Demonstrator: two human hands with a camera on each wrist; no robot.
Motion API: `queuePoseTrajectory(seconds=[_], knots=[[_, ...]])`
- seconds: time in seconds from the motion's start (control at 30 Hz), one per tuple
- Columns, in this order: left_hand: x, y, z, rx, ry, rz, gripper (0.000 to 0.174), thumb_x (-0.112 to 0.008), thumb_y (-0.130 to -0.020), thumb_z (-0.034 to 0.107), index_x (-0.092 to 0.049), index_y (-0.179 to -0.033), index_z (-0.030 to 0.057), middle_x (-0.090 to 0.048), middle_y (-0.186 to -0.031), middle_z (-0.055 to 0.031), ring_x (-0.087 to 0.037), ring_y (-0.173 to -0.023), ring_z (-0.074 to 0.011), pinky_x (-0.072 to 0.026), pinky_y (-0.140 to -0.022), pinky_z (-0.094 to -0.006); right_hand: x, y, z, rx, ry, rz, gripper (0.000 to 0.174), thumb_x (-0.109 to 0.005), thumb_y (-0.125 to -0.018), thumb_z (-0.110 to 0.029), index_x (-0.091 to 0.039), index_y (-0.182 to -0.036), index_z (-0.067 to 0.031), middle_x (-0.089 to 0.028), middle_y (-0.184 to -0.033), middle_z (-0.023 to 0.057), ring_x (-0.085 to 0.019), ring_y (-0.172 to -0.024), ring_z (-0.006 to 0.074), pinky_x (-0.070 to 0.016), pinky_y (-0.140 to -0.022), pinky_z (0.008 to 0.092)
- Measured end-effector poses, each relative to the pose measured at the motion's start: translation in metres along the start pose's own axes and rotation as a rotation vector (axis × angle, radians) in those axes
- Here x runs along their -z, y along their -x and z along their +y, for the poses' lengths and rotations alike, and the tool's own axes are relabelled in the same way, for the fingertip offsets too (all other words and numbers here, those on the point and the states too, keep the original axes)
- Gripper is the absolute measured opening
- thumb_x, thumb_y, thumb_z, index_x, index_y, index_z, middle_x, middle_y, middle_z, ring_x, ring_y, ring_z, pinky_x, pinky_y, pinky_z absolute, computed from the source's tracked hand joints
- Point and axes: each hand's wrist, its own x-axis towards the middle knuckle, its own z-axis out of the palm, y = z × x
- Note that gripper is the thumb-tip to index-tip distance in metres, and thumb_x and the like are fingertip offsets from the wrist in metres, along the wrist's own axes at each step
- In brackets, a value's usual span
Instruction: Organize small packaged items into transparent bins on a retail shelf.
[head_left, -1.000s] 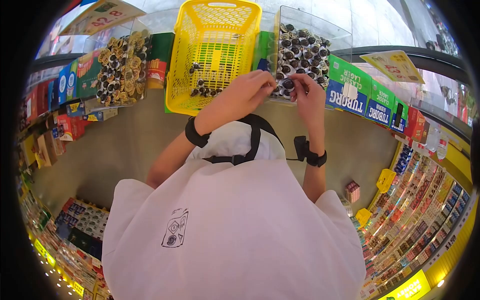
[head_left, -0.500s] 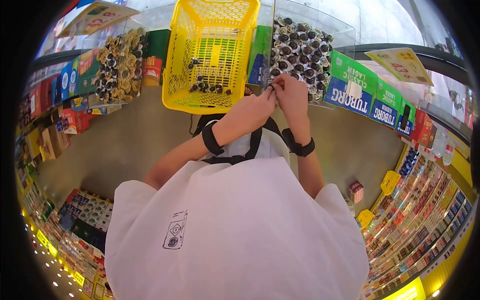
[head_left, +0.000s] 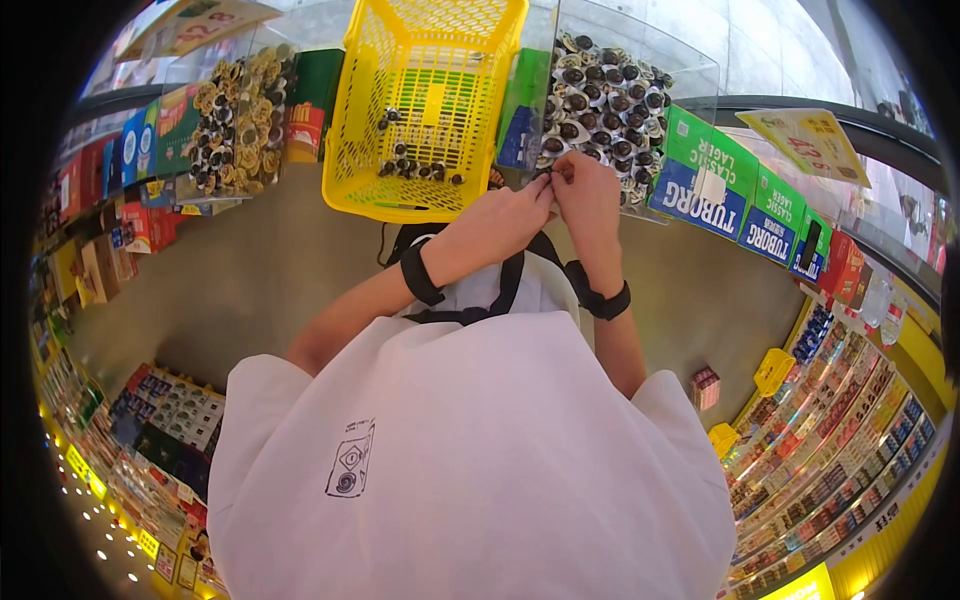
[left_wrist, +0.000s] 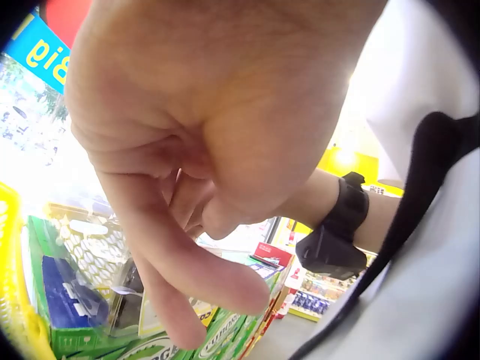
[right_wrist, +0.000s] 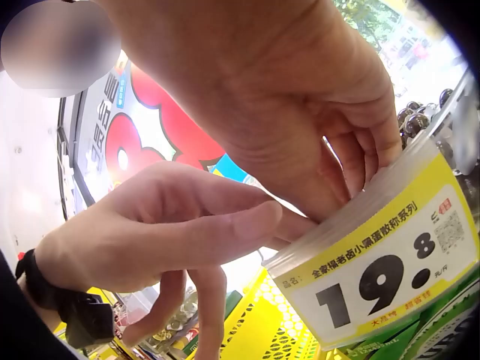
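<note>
At the near edge of the clear bin (head_left: 610, 100) of dark, round wrapped pieces, both hands meet. The left hand (head_left: 500, 222) and right hand (head_left: 590, 205) pinch at a small dark piece (head_left: 543, 173), mostly hidden by fingers. The right wrist view shows the right hand (right_wrist: 277, 97) reaching over the bin's rim, its fingertips hidden behind the price label (right_wrist: 375, 277); the left hand (right_wrist: 172, 225) has thumb and forefinger together beside them. Two fingers of the left hand (left_wrist: 202, 150) hang extended in the left wrist view, the pinched piece out of sight.
Left of the hands stands a yellow basket (head_left: 345, 150) with several dark pieces inside. A second clear bin (head_left: 240, 130) stands farther left. Green-and-blue cartons (head_left: 705, 175) line the right side, under a yellow price sign (head_left: 805, 145). Stocked shelves (head_left: 830, 430) are at the lower right.
From the earliest frame, the right hand has come down and left from the bin's pieces to meet the left hand at its near edge. Both have barely moved since the middle frame.
</note>
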Motion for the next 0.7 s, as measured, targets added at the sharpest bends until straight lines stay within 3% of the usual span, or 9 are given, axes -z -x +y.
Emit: queuePoseTrajectory(seconds=[0.17,0.2,0.3,0.37,0.4,0.57,0.7], knots=[[0.009,0.005,-0.001,-0.035,-0.063,-0.012,0.041,-0.063,-0.096,0.011,-0.058,-0.132,-0.0086,-0.066,-0.131,-0.0158,-0.072,-0.076,-0.0322,-0.0590,-0.059,-0.0390,0.005,-0.002,0.003,-0.033,-0.070,-0.056,0.015,-0.076,-0.084,-0.010,-0.077,-0.095,-0.0010,-0.077,-0.084,0.0151,-0.078,-0.078,0.0270,-0.0603,-0.072,0.0363],[0.010,0.006,-0.003,-0.035,-0.060,-0.014,0.041,-0.063,-0.096,0.011,-0.058,-0.132,-0.0086,-0.066,-0.131,-0.0158,-0.072,-0.076,-0.0322,-0.0590,-0.059,-0.0390,0.007,-0.002,0.003,-0.025,-0.104,-0.052,0.013,-0.075,-0.084,-0.010,-0.076,-0.093,-0.0017,-0.076,-0.083,0.0154,-0.076,-0.077,0.0295,-0.0595,-0.073,0.0388],[0.011,0.008,-0.012,-0.083,0.005,0.013,0.037,-0.064,-0.094,0.010,-0.061,-0.128,-0.0023,-0.067,-0.126,-0.0118,-0.072,-0.076,-0.0309,-0.0587,-0.060,-0.0393,0.010,0.000,0.004,-0.027,-0.168,-0.060,0.012,-0.074,-0.083,-0.010,-0.076,-0.092,-0.0025,-0.075,-0.082,0.0149,-0.075,-0.076,0.0303,-0.0588,-0.073,0.0401],[0.013,0.011,-0.021,-0.177,0.147,0.170,0.025,-0.063,-0.091,0.006,-0.062,-0.116,0.0015,-0.063,-0.107,-0.0123,-0.069,-0.070,-0.0329,-0.0572,-0.060,-0.0418,0.014,0.000,0.001,-0.035,-0.195,-0.068,0.013,-0.075,-0.083,-0.010,-0.077,-0.093,-0.0026,-0.076,-0.082,0.0141,-0.076,-0.076,0.0284,-0.0590,-0.073,0.0387],[0.015,0.013,-0.024,-0.176,0.150,0.170,0.025,-0.063,-0.091,0.006,-0.062,-0.116,0.0015,-0.063,-0.107,-0.0123,-0.069,-0.070,-0.0329,-0.0572,-0.060,-0.0418,0.019,0.001,-0.003,-0.032,-0.192,-0.054,0.013,-0.075,-0.083,-0.009,-0.077,-0.094,-0.0028,-0.076,-0.081,0.0136,-0.076,-0.075,0.0271,-0.0588,-0.073,0.0374],[0.025,0.024,-0.049,0.007,0.236,0.338,0.013,-0.066,-0.096,0.011,-0.063,-0.108,0.0068,-0.062,-0.096,-0.0114,-0.068,-0.074,-0.0350,-0.0557,-0.061,-0.0446,0.037,0.005,-0.047,-0.056,-0.243,0.041,0.011,-0.074,-0.083,-0.006,-0.076,-0.094,-0.0034,-0.074,-0.079,0.0109,-0.072,-0.069,0.0238,-0.0568,-0.069,0.0338],[0.026,0.039,-0.085,0.096,0.200,0.334,0.013,-0.064,-0.100,0.011,-0.062,-0.111,0.0038,-0.064,-0.097,-0.0134,-0.068,-0.080,-0.0377,-0.0552,-0.066,-0.0462,0.046,0.010,-0.100,0.149,-0.325,0.155,0.011,-0.072,-0.084,-0.002,-0.073,-0.094,-0.0042,-0.068,-0.079,0.0090,-0.067,-0.067,0.0222,-0.0533,-0.063,0.0327]])
